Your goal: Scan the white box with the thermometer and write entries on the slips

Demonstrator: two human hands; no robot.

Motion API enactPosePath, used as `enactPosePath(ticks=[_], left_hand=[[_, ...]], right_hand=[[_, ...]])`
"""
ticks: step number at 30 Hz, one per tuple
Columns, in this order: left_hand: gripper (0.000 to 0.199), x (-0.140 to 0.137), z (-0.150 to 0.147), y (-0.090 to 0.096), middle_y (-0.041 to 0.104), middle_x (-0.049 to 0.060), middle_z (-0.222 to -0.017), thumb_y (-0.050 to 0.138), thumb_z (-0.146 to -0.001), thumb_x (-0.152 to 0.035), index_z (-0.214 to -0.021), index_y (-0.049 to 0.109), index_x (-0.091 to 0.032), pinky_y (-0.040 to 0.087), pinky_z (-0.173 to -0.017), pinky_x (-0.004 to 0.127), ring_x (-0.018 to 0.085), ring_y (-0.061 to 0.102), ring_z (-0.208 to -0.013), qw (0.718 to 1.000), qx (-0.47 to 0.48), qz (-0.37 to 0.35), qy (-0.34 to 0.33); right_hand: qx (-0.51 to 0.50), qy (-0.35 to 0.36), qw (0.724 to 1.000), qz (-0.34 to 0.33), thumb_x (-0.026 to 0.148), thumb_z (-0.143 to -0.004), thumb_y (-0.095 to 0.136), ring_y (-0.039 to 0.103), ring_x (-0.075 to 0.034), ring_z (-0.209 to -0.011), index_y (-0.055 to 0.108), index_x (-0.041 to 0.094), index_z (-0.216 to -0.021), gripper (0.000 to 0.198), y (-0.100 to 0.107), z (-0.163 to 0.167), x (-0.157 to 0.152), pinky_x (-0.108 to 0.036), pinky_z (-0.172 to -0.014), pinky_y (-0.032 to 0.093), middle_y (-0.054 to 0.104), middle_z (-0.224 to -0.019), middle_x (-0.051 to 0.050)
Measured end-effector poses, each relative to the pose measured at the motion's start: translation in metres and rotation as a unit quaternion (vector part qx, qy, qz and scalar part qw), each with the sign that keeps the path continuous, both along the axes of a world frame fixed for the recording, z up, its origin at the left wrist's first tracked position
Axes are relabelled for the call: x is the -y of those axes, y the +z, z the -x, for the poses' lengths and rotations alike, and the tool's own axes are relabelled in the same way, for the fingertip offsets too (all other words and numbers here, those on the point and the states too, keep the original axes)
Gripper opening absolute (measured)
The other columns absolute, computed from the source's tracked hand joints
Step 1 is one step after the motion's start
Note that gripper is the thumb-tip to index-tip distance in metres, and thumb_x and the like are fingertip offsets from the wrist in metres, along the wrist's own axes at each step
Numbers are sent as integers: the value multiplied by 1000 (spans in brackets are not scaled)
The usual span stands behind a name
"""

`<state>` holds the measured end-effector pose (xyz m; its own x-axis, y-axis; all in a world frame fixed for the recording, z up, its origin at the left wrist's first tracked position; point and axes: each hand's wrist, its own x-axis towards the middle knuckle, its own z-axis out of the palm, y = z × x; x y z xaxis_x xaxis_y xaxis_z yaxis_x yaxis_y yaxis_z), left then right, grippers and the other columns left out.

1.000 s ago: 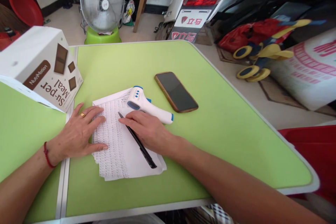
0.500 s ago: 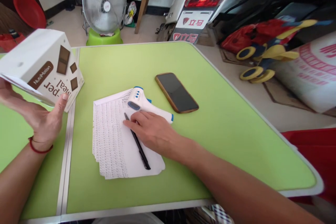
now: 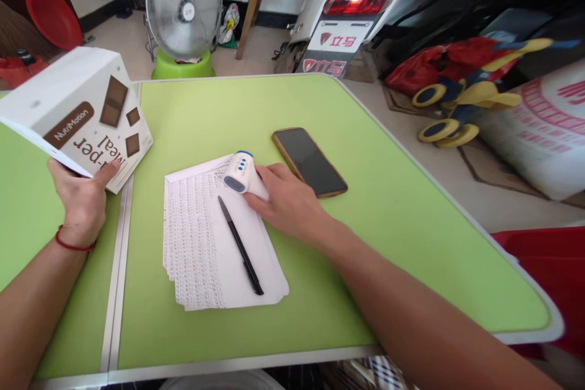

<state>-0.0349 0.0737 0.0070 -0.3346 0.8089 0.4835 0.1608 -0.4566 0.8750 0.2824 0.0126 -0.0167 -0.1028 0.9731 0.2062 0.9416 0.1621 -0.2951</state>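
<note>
My left hand (image 3: pixel 85 198) grips a white cardboard box (image 3: pixel 98 128) with brown square pictures and "NutriMotion" lettering, tilted over the left of the table. Its thumb lies on the printed face; the other fingers are partly hidden under the box. My right hand (image 3: pixel 292 204) is closed around the handle of a white infrared thermometer (image 3: pixel 242 173) with blue buttons. The thermometer's head is over the top edge of a stack of handwritten paper sheets (image 3: pixel 192 244). A black pen (image 3: pixel 241 247) lies slanted across the sheets. Just beyond my right hand rests a dark phone (image 3: pixel 313 161) in a brown case.
The green table (image 3: pixel 411 244) has a metal seam left of the papers. Behind it stand a fan (image 3: pixel 183 9) on a green stool (image 3: pixel 183 67) and a white scooter (image 3: pixel 351 18). To the right are a yellow-blue toy trike (image 3: pixel 479 97), a sack (image 3: pixel 539 128) and a red container (image 3: pixel 543 280).
My right hand has moved from beside the pen to the thermometer and closed on its handle. My left hand's fingers have closed in under the box, which has shifted slightly.
</note>
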Motion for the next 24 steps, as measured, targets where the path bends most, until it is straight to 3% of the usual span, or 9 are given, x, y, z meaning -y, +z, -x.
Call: enactPosePath(ticks=[3, 6, 7, 9, 11, 12, 17, 24], left_hand=[[62, 10, -6, 12, 65, 1, -106, 90, -54, -21, -103, 53, -17, 52, -94, 40, 21, 61, -100, 999, 30, -29, -17], [54, 26, -19, 26, 69, 2, -100, 86, -60, -23, -106, 58, -19, 56, -87, 38, 22, 65, -94, 994, 46, -25, -92], [52, 32, -23, 30, 70, 3, -98, 85, -62, -25, -107, 60, -20, 58, -83, 37, 22, 66, -93, 989, 55, -4, -134], [48, 42, -30, 32, 71, 4, -98, 83, -64, -31, -106, 62, -21, 60, -70, 36, 23, 68, -85, 974, 64, 59, -208], [43, 48, -33, 30, 72, 5, -97, 82, -66, -33, -102, 64, -20, 61, -63, 36, 24, 69, -80, 958, 66, 115, -256], [41, 50, -34, 27, 72, 6, -97, 82, -66, -33, -101, 65, -18, 61, -62, 36, 24, 69, -79, 950, 67, 139, -271], [47, 53, -36, 15, 72, 7, -98, 82, -64, -34, -104, 63, -17, 60, -61, 36, 24, 69, -75, 932, 66, 222, -280], [45, 54, -34, 7, 72, 7, -101, 82, -67, -36, -103, 63, -20, 60, -65, 38, 26, 69, -80, 932, 38, 219, -287]], right_hand=[[-105, 24, 992, -61, 31, -78, 61, 60, -28, -86, 59, 17, -112, 36, 10, 2, 4, -42, -71, 53, 60, -98, -13], [-280, 94, 950, -105, 31, -80, 63, 60, -26, -92, 55, 21, -115, 38, 28, 14, 23, -41, -74, 54, 61, -102, -11], [-351, 137, 922, -90, 34, -81, 63, 61, -24, -85, 55, 22, -111, 33, 33, 20, 32, -38, -71, 54, 62, -97, -9], [-468, 237, 851, 14, 39, -87, 55, 61, -19, -71, 54, 23, -99, 20, 40, 32, 51, -35, -67, 54, 62, -83, -6], [-523, 282, 794, 126, 42, -87, 54, 58, -17, -65, 53, 24, -90, 18, 40, 44, 67, -31, -60, 52, 60, -74, -3], [-535, 284, 779, 162, 41, -85, 55, 55, -15, -61, 51, 25, -85, 17, 39, 50, 72, -29, -57, 50, 56, -69, -1], [-565, 239, 761, 212, 28, -75, 60, 49, -13, -59, 51, 22, -82, 13, 33, 64, 74, -27, -54, 46, 53, -68, 2], [-589, 171, 760, 213, 28, -69, 66, 44, -11, -59, 52, 21, -76, 17, 34, 67, 66, -25, -56, 44, 51, -67, 3]])
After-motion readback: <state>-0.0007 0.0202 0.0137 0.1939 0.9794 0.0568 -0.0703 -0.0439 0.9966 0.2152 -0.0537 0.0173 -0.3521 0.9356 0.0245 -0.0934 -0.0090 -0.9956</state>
